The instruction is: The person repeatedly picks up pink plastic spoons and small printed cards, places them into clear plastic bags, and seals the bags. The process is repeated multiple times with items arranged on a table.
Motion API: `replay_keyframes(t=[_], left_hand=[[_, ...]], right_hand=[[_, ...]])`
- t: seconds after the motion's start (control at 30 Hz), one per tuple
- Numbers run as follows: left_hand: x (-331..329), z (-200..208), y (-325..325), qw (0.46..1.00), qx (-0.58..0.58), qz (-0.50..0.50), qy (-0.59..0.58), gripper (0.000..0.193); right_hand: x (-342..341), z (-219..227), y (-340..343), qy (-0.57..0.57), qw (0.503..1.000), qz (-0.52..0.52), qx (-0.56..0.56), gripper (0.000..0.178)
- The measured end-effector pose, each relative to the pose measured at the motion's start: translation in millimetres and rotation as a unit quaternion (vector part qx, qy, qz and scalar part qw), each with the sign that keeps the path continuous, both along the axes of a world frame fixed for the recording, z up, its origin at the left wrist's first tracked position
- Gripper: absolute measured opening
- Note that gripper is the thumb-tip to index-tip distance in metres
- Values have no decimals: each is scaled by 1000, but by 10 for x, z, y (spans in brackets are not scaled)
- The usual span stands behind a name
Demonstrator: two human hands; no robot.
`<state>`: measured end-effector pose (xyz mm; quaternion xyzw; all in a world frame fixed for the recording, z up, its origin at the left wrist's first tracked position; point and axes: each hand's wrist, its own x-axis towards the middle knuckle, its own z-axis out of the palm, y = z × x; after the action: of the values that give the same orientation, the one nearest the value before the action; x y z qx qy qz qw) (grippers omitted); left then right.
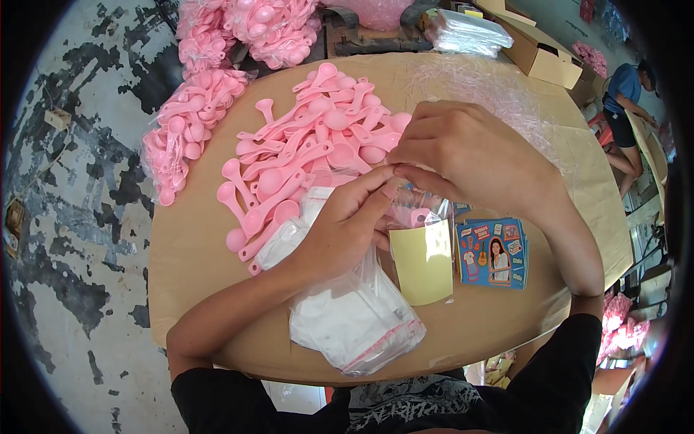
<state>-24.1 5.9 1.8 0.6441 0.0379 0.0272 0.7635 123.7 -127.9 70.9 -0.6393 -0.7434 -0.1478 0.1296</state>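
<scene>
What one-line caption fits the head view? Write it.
Both hands pinch a clear bag above pink spoons and cards.

Left of table: clear bag of pink spoons (181, 130)
Far edge: heaped pink spoon bags (249, 29)
Upper right: open cardboard box (542, 54), clear wrapped packet (470, 32)
Right rim: seated person in blue (625, 94)
Floor: cracked, dark-patched concrete (72, 217)

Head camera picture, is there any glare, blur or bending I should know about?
Head view: daylight glares on the clear bag pinched by the left hand and right hand, and on the yellow card; the round table edge bows, corners black; pink spoons sharp.
</scene>
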Motion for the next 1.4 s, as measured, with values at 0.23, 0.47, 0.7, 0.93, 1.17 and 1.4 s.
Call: replay_keyframes(t=[0.23, 0.47, 0.7, 0.93, 1.17, 1.4], left_hand=[[5, -20, 6, 998, 45, -13, 30, 45], [-5, -5, 16, 998, 57, -13, -22, 40], [73, -71, 24, 991, -128, 14, -36, 35], [73, -116, 15, 999, -5, -14, -49, 37], [45, -46, 31, 992, -124, 17, -24, 40], [55, 13, -14, 987, -150, 38, -41, 41]], right_hand=[[-12, -43, 16, -11, 1000, 0, -2, 14], [183, 306, -140, 273, 945, -54, 170, 7], [1039, 722, -808, 437, 879, 193, -1, 20], [1815, 13, -466, 140, 953, -244, 112, 34], [229, 192, -424, 459, 881, -99, -55, 25], [21, -313, -199, 601, 796, -69, -19, 40]])
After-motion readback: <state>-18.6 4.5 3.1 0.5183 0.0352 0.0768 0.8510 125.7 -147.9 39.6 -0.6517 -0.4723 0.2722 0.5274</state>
